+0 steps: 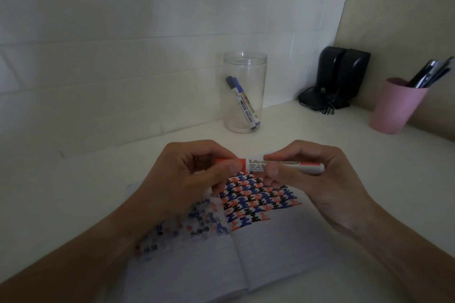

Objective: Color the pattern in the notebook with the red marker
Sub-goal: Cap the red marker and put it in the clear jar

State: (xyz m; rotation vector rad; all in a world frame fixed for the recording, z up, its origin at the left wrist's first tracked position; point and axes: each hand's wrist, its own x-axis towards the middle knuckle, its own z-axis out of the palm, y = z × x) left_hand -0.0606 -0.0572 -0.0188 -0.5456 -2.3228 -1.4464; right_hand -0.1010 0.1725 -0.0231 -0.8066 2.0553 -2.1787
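An open notebook (pixel 258 248) lies on the white desk in front of me. Its right page carries a pattern (pixel 256 202) of blue, black and red shapes, and fainter marks show on the left page. I hold the red marker (pixel 256 164) level above the top of the pattern. My left hand (pixel 189 177) pinches its red cap end. My right hand (pixel 317 179) grips the white barrel. The cap sits on the marker.
A clear plastic jar (pixel 245 96) with two blue markers (pixel 242 103) stands behind the notebook. A pair of black speakers (pixel 342 76) with cables sits in the back corner. A pink cup (pixel 396 106) holding several pens is at the right.
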